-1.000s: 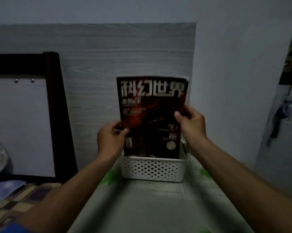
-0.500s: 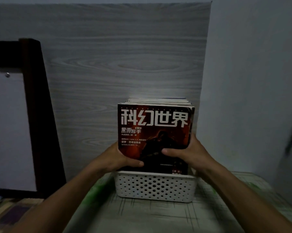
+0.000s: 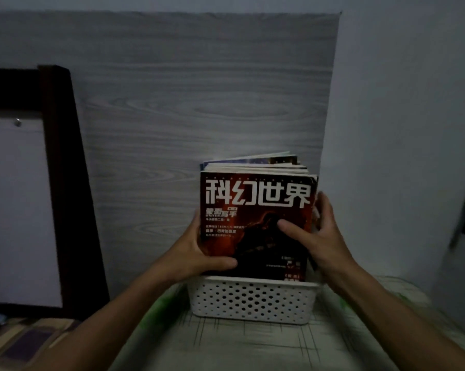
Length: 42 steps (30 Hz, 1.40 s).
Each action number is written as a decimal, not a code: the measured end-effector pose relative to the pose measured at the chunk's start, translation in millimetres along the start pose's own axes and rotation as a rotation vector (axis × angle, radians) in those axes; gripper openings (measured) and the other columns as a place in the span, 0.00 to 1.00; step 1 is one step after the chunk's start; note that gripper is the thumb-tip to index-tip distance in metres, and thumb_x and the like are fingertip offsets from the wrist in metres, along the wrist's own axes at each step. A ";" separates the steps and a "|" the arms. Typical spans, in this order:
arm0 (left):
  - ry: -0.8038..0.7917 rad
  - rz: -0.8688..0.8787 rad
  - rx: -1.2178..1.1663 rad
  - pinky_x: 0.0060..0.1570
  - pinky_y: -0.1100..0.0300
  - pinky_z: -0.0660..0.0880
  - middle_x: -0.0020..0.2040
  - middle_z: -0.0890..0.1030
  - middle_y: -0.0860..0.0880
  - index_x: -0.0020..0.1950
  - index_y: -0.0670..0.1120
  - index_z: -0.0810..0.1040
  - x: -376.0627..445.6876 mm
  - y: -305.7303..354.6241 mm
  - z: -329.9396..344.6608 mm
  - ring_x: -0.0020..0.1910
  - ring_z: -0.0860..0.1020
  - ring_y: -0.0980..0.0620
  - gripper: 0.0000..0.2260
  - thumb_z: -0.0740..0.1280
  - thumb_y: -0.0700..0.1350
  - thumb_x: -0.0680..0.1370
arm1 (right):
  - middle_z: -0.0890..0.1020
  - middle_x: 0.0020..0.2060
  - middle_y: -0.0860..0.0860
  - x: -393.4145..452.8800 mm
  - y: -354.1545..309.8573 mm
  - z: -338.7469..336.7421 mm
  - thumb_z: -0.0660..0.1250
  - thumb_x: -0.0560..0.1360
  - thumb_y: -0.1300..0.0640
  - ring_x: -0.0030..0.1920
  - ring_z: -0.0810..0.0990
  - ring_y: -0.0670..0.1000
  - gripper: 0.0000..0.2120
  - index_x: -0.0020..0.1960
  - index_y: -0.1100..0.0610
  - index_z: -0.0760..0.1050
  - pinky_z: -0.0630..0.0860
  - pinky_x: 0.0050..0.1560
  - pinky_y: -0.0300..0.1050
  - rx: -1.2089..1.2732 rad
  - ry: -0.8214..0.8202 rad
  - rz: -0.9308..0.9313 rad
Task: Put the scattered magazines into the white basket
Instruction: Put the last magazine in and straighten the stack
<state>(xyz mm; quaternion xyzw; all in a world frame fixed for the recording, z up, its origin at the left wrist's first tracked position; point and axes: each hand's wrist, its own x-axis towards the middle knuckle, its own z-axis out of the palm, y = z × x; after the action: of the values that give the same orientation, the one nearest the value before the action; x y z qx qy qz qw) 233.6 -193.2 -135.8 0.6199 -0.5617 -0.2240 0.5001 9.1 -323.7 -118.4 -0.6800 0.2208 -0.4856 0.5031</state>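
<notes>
The front magazine (image 3: pixel 255 210) has a red and black cover with bold white title characters. The basket (image 3: pixel 252 301) is white, dotted with rows of round holes. The panel (image 3: pixel 172 103) behind is grey wood grain, the wall (image 3: pixel 400 103) pale bluish-grey, the frame (image 3: pixel 62 156) dark brown.

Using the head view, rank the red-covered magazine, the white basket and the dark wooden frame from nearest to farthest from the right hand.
1. Red-covered magazine: gripped by the right hand, front of the stack.
2. White basket: just below the hand.
3. Dark wooden frame: far off at the left.
</notes>
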 end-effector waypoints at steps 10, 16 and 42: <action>-0.150 0.010 1.011 0.71 0.44 0.63 0.74 0.68 0.49 0.76 0.52 0.59 72.0 136.2 -41.7 0.71 0.68 0.46 0.50 0.76 0.67 0.61 | 0.64 0.76 0.52 87.9 -114.9 19.3 0.76 0.59 0.31 0.73 0.64 0.55 0.54 0.76 0.51 0.58 0.62 0.74 0.54 -1.302 -0.538 -0.202; -0.202 -0.010 0.829 0.61 0.53 0.70 0.70 0.74 0.52 0.77 0.52 0.60 85.9 128.8 -42.2 0.64 0.73 0.50 0.50 0.80 0.59 0.61 | 0.76 0.63 0.51 91.5 -114.2 1.1 0.76 0.54 0.29 0.59 0.76 0.53 0.46 0.65 0.50 0.70 0.74 0.60 0.49 -1.363 -0.528 -0.136; -0.155 -0.144 0.178 0.54 0.64 0.72 0.60 0.76 0.56 0.69 0.54 0.66 19.2 -10.4 0.5 0.59 0.75 0.58 0.39 0.81 0.44 0.63 | 0.80 0.60 0.41 7.5 36.6 -28.4 0.84 0.54 0.44 0.58 0.79 0.43 0.50 0.71 0.44 0.66 0.76 0.59 0.40 -0.519 -0.337 0.118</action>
<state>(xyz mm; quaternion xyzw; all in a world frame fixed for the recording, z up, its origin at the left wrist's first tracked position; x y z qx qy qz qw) 243.2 -212.4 -139.5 0.6814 -0.5703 -0.2556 0.3808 -5.8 -357.4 -147.4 -0.8426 0.2898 -0.2636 0.3695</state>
